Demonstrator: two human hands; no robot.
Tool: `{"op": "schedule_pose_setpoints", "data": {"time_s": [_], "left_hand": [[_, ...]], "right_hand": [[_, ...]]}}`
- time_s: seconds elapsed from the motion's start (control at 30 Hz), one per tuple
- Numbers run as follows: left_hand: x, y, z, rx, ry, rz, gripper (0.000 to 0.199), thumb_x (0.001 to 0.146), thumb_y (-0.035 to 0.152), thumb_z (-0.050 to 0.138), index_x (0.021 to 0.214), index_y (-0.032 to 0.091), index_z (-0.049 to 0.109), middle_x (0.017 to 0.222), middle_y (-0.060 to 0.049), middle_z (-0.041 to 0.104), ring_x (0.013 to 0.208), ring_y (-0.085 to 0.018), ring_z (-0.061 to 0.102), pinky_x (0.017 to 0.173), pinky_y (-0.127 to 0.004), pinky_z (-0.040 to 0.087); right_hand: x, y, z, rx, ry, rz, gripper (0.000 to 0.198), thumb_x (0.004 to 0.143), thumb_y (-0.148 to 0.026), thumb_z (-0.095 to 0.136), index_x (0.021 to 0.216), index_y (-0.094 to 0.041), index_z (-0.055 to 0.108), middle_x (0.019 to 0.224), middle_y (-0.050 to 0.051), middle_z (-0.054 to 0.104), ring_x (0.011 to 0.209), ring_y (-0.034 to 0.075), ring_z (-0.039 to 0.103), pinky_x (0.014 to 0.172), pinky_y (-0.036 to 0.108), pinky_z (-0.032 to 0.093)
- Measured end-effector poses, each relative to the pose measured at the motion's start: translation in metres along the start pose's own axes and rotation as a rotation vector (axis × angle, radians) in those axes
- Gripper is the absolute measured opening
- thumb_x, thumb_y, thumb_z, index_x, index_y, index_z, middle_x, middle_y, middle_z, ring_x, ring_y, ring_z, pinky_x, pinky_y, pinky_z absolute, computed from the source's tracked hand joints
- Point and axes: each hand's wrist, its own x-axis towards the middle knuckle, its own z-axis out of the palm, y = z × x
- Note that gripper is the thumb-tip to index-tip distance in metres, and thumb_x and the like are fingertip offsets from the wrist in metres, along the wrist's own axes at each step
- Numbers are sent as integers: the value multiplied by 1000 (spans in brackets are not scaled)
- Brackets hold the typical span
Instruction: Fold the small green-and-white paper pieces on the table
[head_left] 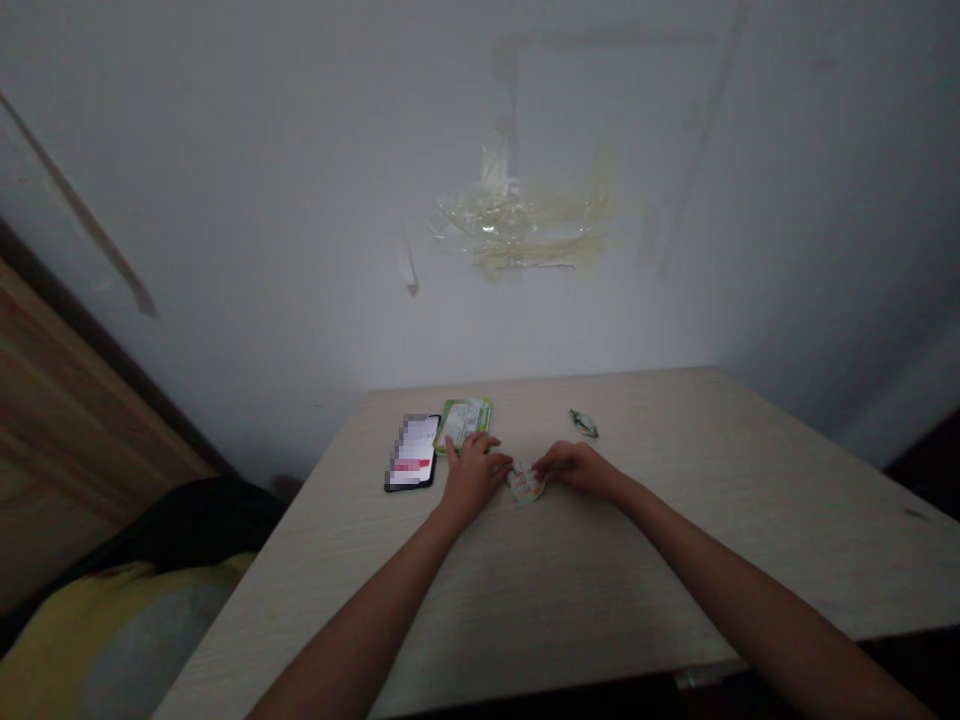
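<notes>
A small printed sachet (526, 484) with pale, red and yellow patches is held between both hands just above or on the table. My left hand (474, 474) pinches its left corner with thumb and forefinger, while the other fingers spread toward a green and white packet (466, 422) and touch or overlap its near edge. My right hand (581, 468) has its fingertips closed on the sachet's upper right edge. Behind my right hand lies a small crumpled green wrapper piece (583, 424).
A phone with a lit screen (414, 455) lies left of the green packet. The pale wooden table (675, 420) meets a wall (337, 250) with peeling clear tape (525, 225). Yellow and dark cloth (120, 620) lies beyond the table's left edge, near a wooden panel (67, 420).
</notes>
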Motion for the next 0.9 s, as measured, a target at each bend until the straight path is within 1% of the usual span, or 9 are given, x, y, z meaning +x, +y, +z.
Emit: {"op": "schedule_pose_setpoints", "data": {"time_s": [0.13,0.2,0.3,0.4,0.5,0.57,0.7,0.8,0.9], "left_hand": [[-2,1,1,29,-78,18,24,89,49,53,108,47,67,138,2,53,138,-35,29,101,-80,0],[-2,2,2,59,-104,19,31,88,56,50,116,50,62,145,2,47,140,-37,25,100,-81,-1],[-3,4,2,91,-124,16,37,88,60,46,123,54,55,148,2,42,140,-37,24,100,-80,1],[-2,5,2,97,-76,-3,36,88,58,48,123,52,55,146,0,44,139,-35,26,102,-79,2],[-1,5,0,52,-24,-32,30,90,49,52,118,45,63,139,-3,51,137,-33,31,104,-76,3],[0,6,-2,-4,-21,-38,26,92,44,50,110,40,68,135,-3,54,134,-30,34,105,-75,5],[0,7,-5,-66,-39,-20,28,88,53,53,101,38,72,131,-2,57,132,-30,37,105,-76,0],[-1,6,-3,-52,-24,-3,33,83,60,56,102,38,71,132,-2,57,132,-31,37,104,-76,-5],[-1,4,1,-16,-20,4,33,83,60,55,106,41,70,134,-2,56,133,-33,36,103,-77,-5]], "right_hand": [[2,-3,1,-98,47,-124,15,82,-36,69,90,-24,74,92,5,71,92,19,64,88,35,49],[2,-3,3,-155,80,-139,17,80,-39,71,88,-24,73,93,6,70,94,20,63,88,36,47],[3,-3,6,-222,113,-139,18,81,-39,70,85,-22,72,92,6,69,93,21,61,87,37,46],[3,-5,10,-252,127,-139,17,82,-35,69,76,-20,69,87,6,67,90,20,59,85,36,45],[3,-9,14,-278,142,-102,17,84,-32,67,74,-18,66,87,6,64,90,20,57,84,35,45],[4,-12,16,-295,159,-72,16,84,-30,66,74,-18,65,89,7,62,92,20,55,85,35,45],[4,-12,18,-308,161,-33,18,86,-30,64,73,-18,64,89,6,60,92,20,55,85,35,45],[5,-12,19,-304,153,-13,18,86,-31,63,73,-18,62,89,6,60,92,20,55,84,35,46],[5,-14,19,-302,165,-15,14,85,-31,65,79,-18,63,91,7,62,91,20,56,85,35,46]]}}
